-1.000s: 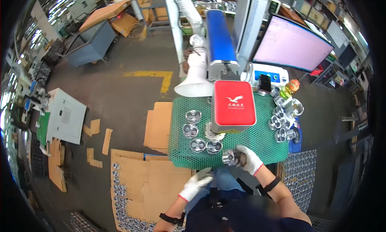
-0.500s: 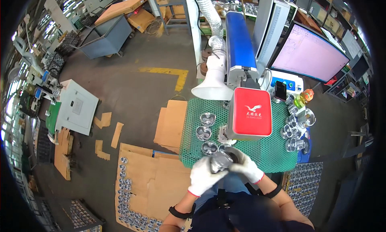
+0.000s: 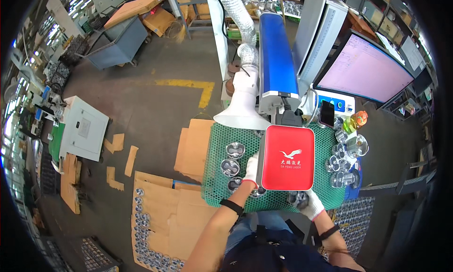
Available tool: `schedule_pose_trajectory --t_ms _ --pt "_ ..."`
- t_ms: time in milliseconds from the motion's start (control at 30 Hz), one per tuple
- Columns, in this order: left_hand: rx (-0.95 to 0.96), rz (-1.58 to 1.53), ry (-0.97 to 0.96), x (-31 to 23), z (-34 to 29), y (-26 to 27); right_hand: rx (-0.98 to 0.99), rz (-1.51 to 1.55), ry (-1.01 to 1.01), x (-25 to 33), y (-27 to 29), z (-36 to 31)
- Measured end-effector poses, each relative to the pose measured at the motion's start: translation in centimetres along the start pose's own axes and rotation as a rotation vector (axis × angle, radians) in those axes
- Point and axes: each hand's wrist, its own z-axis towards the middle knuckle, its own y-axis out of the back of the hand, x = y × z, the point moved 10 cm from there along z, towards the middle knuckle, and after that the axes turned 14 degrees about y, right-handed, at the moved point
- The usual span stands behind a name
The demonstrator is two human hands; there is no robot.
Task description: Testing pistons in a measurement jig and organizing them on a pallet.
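In a white glove, my right hand (image 3: 312, 207) grips a metal piston (image 3: 296, 199) at the near edge of the green perforated mat (image 3: 325, 196). My left hand (image 3: 251, 170), also gloved, reaches in beside the red-topped laser head (image 3: 288, 158). That head hides its fingers and whatever they may touch. Left of this hand, a column of pistons stands on the mat, among them a far piston (image 3: 235, 150) and a middle piston (image 3: 230, 167). Another piston (image 3: 258, 192) lies partly hidden by my left wrist.
A white extraction hood (image 3: 243, 109) and blue laser body (image 3: 279, 55) rise behind the head. More pistons (image 3: 338, 163), a phone (image 3: 326, 113), a bottle (image 3: 355, 121) and a monitor (image 3: 365, 66) are at right. Cardboard (image 3: 188, 206) with rows of pistons lies low at left.
My hands were together over the mat's near edge, handling pistons. The left has since gone forward beside the laser head; the right has moved right and nearer with a piston. The view has shifted slightly.
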Motion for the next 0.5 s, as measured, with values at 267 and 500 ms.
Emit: schedule_pose_trajectory --t_ms 267,500 --pt "0.03 -0.708 0.177 0.2 -6.7 7.6 0.278 -1.093 0.766 1.9 -7.3 10.4" --pt "-0.086 -0.897 0.391 13.8 -20.5 14.5 0.401 -1.176 0.815 0.2 -14.3 10.2"
